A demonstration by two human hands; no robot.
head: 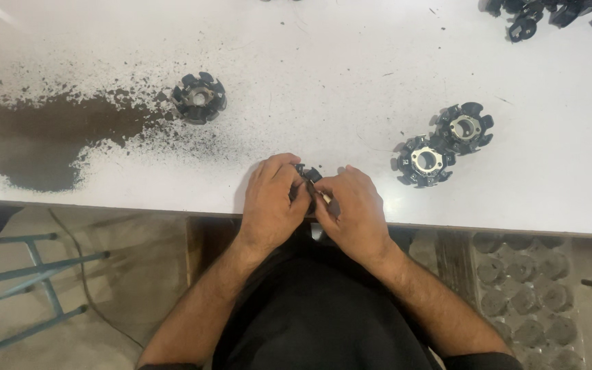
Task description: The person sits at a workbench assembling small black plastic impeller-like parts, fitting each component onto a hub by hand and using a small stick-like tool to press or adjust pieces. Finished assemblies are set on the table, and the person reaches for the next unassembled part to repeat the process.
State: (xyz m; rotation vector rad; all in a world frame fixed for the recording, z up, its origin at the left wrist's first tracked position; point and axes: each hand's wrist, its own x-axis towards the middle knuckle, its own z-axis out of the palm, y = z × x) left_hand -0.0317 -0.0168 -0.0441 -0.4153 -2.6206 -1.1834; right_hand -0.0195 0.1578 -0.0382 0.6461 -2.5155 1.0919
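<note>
Both my hands meet at the near edge of a white table (351, 82). My left hand (272, 202) and my right hand (351, 209) are closed together around a small black toothed ring part (307, 174), most of which is hidden by my fingers. Only its top teeth show between the thumbs. Two similar black rings with silver centres, one (424, 161) and another (466, 127), lie touching each other just right of my right hand. A third black ring (199, 98) lies alone up and left of my left hand.
Dark powder (42, 133) covers the table's left side and spreads toward the lone ring. More black parts (549, 14) are heaped at the far right corner. Below the table, a blue metal frame (35, 274) stands left and a tray of grey round parts (529, 301) sits right.
</note>
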